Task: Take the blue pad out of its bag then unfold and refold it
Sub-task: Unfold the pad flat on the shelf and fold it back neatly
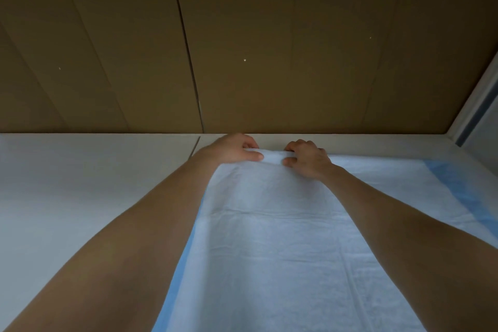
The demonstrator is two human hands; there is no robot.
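White table (80, 183) bears one blue pad (283, 237), gripped by left hand (233, 149) and right hand (308, 160).

Blue-edged white pad (283, 237) spread flat

Near end of the pad (283, 237) cut off by the bottom edge, right side by the right edge; blue border there smeared into blur. Far edge bunched into a roll inside the left grip (231, 149) and right grip (308, 160), with the fingertips tucked out of sight behind it. Forearms cropped at the bottom, elbows out of view. Desk (80, 170) covered wherever the pad lies. Pale specks (244, 60) on the brown panel (269, 35) too small to tell. Window frame (479, 105) clipped at the right edge and blurred.
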